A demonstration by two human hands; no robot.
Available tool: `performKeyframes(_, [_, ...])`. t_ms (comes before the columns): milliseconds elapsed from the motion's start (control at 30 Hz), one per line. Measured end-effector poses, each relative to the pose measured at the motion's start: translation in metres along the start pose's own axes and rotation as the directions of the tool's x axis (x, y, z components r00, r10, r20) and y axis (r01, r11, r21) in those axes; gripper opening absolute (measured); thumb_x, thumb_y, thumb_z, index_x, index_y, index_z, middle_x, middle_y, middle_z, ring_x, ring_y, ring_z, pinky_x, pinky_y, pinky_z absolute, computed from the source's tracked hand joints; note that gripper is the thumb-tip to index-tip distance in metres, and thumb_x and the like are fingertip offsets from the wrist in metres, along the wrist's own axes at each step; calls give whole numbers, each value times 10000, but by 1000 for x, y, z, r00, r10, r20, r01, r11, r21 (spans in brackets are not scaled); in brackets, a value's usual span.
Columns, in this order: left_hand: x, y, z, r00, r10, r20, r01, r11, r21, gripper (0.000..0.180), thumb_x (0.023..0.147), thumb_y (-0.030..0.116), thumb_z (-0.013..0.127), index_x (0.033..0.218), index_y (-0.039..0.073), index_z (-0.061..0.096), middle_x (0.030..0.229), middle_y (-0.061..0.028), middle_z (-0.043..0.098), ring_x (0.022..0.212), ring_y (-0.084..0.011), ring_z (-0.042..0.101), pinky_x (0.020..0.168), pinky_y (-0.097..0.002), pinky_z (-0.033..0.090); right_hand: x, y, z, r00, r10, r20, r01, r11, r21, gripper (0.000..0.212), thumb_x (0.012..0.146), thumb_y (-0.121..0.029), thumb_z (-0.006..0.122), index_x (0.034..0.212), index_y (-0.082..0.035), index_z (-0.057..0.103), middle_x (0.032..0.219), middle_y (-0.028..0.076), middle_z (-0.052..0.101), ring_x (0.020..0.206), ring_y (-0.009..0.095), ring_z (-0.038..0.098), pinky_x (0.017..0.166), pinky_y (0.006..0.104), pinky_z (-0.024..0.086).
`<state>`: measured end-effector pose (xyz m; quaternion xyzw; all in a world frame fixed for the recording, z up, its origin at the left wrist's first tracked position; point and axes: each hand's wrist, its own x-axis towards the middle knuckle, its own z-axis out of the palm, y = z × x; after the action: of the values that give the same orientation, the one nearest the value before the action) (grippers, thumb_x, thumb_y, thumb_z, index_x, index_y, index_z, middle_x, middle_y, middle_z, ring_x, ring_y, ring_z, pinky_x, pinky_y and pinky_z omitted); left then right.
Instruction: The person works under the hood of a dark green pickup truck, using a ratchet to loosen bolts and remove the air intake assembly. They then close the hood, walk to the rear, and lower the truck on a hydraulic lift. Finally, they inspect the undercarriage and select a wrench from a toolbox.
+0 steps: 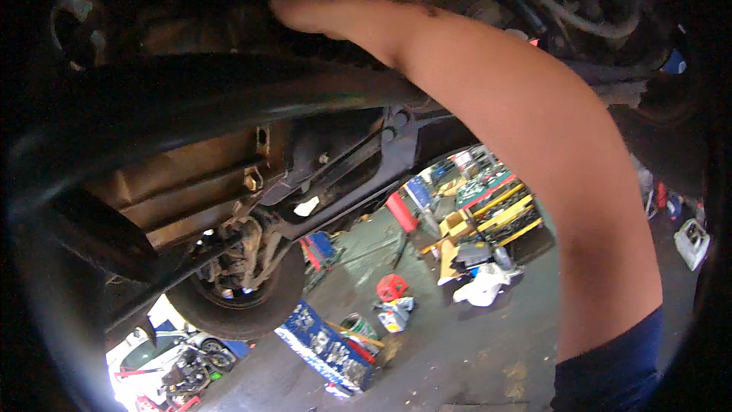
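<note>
My right arm rises from the lower right, its dark blue sleeve (610,370) ending below the elbow. It bends left across the underside of a raised vehicle. My right hand (306,9) is up in the shadowed area above a thick black tube (229,99). Blur and darkness hide its fingers, and whatever they touch cannot be made out. Below the tube are a rusty metal panel (187,183), a dark bracket arm (400,137) and a wheel's tire (255,322). My left hand is out of view.
On the workshop floor below stand a blue, paint-worn box-like piece (324,351), a bucket (358,326), a red round object (391,287) and a white bag (485,285). Yellow drawers (507,214) stand farther back. A pale hose (595,27) curves at upper right.
</note>
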<state>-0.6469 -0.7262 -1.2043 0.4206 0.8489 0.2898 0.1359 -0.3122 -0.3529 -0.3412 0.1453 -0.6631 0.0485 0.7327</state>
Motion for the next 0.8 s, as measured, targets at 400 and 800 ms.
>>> performKeyframes(400, [-15, -19, 83, 978, -170, -124, 158, 982, -100, 438, 987, 447, 558, 1177, 99, 745, 1123, -183, 738, 1031, -361, 702, 892, -489, 541, 55, 40, 29, 969, -222, 105, 244, 909, -338, 320, 986, -224, 613, 1245, -69, 720, 1224, 173, 714, 1061, 362, 687, 963, 479, 539])
performKeyframes(800, [-88, -27, 168, 881, -444, -163, 416, 891, -180, 429, 977, 444, 573, 1164, 102, 755, 1120, -185, 743, 1038, -358, 707, 891, -487, 543, 54, 39, 27, 977, -148, 155, 204, 861, -465, 323, 974, -218, 634, 1247, -71, 724, 1228, 171, 717, 1071, 359, 691, 969, 473, 540])
